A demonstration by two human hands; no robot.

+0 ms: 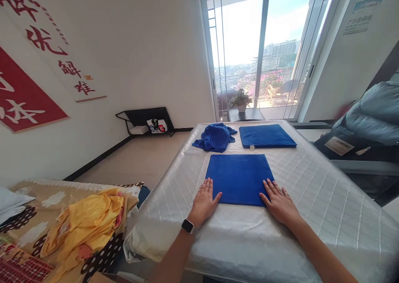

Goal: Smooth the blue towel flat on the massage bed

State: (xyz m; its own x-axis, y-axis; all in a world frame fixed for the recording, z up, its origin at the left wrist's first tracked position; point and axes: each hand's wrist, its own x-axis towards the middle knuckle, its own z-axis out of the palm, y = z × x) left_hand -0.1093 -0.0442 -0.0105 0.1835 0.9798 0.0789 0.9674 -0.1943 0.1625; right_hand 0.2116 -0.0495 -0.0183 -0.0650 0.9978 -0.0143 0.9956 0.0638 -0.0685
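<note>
A neatly folded blue cloth [239, 177] lies flat on the near part of the plastic-covered mattress [324, 191]. The left hand [205, 202] rests at its left edge and the right hand [279, 200] at its right, both flattened with fingers extended, grasping nothing. Beyond, a crumpled blue cloth [216, 137] sits far left, a folded blue stack [267, 136] far right.

Folded cloth [239, 178] on mattress [314, 195], stack [268, 135] behind right, bundle [215, 137] behind left, plant [242, 101] beyond, seemingly on chair [249, 115]

Daylight through glass door [262, 46]; sky [240, 33] blown out; frame edges stretched.
</note>
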